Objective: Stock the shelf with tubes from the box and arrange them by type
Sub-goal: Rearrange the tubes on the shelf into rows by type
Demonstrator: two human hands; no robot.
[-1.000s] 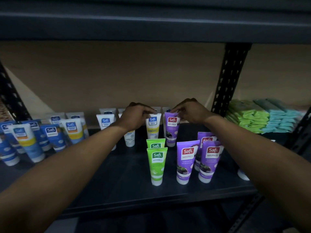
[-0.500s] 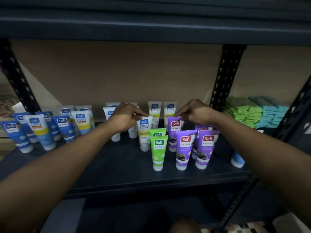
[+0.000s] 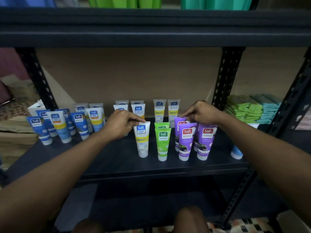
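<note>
Tubes stand cap-down on the dark shelf board (image 3: 107, 158). My left hand (image 3: 120, 123) pinches the top edge of a white and yellow tube (image 3: 143, 140) at the shelf's front middle. My right hand (image 3: 201, 112) holds the top of a purple tube (image 3: 180, 122) in the second row, behind two front purple tubes (image 3: 186, 142) (image 3: 206, 141). Two green tubes (image 3: 162, 142) stand one behind the other between the white tube and the purple ones. More white and yellow tubes (image 3: 159, 110) stand at the back. Blue tubes (image 3: 58, 126) fill the left side.
A black perforated upright (image 3: 225, 76) stands behind my right hand. Stacks of green and teal packets (image 3: 249, 110) lie right of it. A light blue tube (image 3: 236, 153) stands at the shelf's right front. The upper shelf board (image 3: 151, 31) hangs overhead. Cardboard (image 3: 15, 130) lies at far left.
Both hands have drawn their tubes forward from the back of the shelf. The white and yellow tube now stands in the front row beside the green one, and the purple tube sits behind the front purple pair.
</note>
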